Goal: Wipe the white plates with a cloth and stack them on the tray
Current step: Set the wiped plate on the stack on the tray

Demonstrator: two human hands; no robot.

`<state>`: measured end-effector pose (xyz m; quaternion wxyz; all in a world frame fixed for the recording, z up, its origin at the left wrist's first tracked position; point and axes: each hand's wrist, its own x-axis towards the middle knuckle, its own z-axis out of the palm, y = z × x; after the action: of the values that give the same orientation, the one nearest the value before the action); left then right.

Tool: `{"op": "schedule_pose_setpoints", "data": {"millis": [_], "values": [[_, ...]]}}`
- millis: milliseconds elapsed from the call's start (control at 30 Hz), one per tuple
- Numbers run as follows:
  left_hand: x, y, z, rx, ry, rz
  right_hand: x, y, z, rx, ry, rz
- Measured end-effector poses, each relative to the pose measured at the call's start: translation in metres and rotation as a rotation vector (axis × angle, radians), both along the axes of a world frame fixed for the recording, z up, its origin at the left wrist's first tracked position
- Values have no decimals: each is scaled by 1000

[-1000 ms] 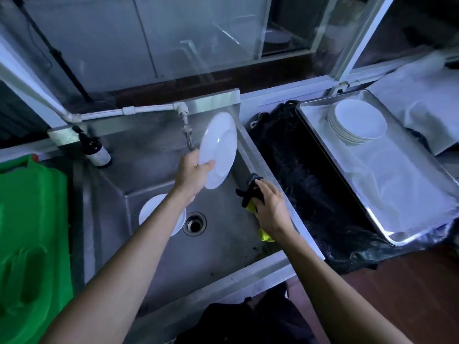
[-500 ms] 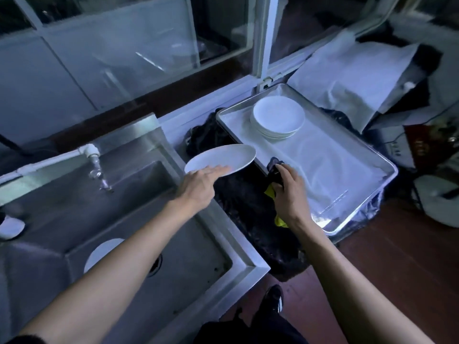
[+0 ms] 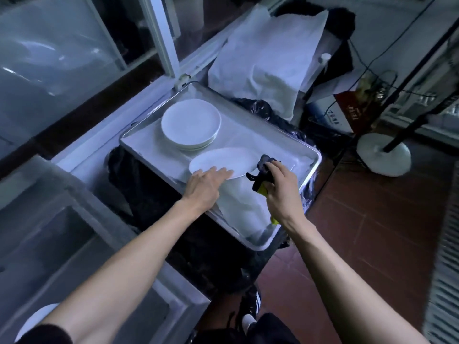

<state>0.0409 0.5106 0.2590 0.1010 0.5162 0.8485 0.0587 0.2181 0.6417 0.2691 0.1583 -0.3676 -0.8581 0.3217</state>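
From the head camera, a red-brown tiled floor (image 3: 360, 244) runs along the right, with a steel sink (image 3: 74, 256) at lower left beneath a window with white frames (image 3: 161, 38). Between them a metal tray (image 3: 311, 155) lined with white paper sits on a black plastic-covered stand (image 3: 154, 194). A stack of white plates (image 3: 190, 123) stands in the tray's far corner. The left hand (image 3: 205, 186) grips the near rim of a single white plate (image 3: 223, 161), held roughly level over the tray just beside the stack. The right hand (image 3: 279, 191) is clenched around a black and yellow cloth (image 3: 262, 175), next to that plate's right edge. Another white plate (image 3: 34, 321) lies in the sink at lower left. A white round base (image 3: 383, 157) stands on the floor to the right.
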Motion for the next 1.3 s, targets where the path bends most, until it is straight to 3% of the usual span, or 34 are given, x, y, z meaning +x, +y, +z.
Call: {"op": "schedule_pose_setpoints", "data": {"millis": [300, 500, 867, 1067, 1300], "values": [[9, 64, -38, -119, 33, -171, 10, 40, -23, -67, 33, 44], [10, 70, -57, -264, 144, -211, 7, 47, -37, -81, 41, 29], [12, 62, -82, -393, 121, -232, 6, 46, -51, -96, 34, 68], [20, 48, -55, -229, 54, -156, -1, 44, -51, -81, 24, 129], [17, -12, -37, -196, 104, -65, -34, 25, -40, -15, -27, 272]]}}
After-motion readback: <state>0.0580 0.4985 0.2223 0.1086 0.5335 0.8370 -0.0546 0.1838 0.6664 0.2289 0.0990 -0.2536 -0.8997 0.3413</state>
